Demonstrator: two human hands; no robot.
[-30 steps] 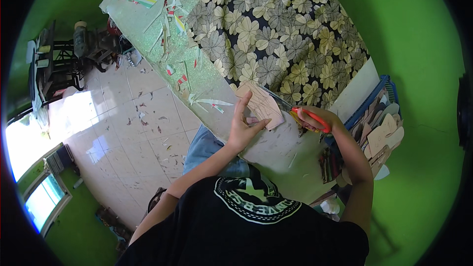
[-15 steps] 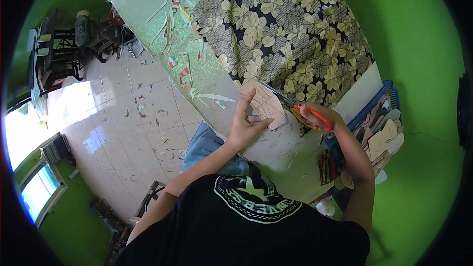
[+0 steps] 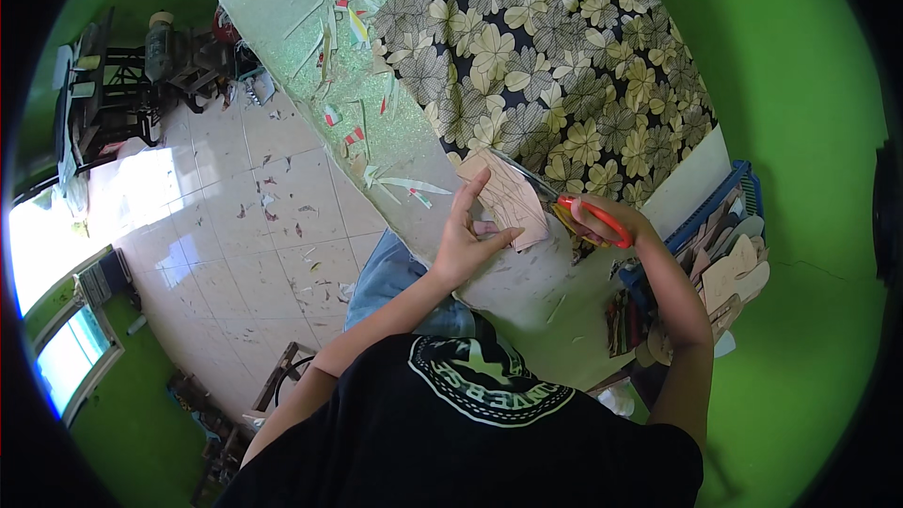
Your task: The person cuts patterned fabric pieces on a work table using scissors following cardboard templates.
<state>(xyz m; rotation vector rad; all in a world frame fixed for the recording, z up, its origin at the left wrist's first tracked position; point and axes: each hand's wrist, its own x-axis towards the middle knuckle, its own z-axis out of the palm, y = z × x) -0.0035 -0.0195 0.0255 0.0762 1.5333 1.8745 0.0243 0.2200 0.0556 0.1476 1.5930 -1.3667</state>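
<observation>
A tan, shaped pattern piece (image 3: pixel 515 198) lies over the near edge of the black fabric with cream flowers (image 3: pixel 555 66). My left hand (image 3: pixel 463 243) steadies this piece, thumb on its near end and fingers along its left side. In my right hand (image 3: pixel 609 223) are scissors (image 3: pixel 567 200) with red and yellow-orange handles. Their blades run along the right edge of the pattern piece, against the fabric. How far apart the blades stand is too small to tell.
Fabric scraps (image 3: pixel 353 136) litter the left side of the table (image 3: pixel 414 146). Beyond my right arm, a blue basket (image 3: pixel 746 190) holds several card templates (image 3: pixel 729 277). A green wall (image 3: pixel 809 339) rises at the right. Bits of scrap lie on the tiled floor (image 3: pixel 221 254).
The scissor handles have shifted slightly in my right hand, while the blades stay along the pattern piece. My left hand keeps its place. The whole view has moved a little.
</observation>
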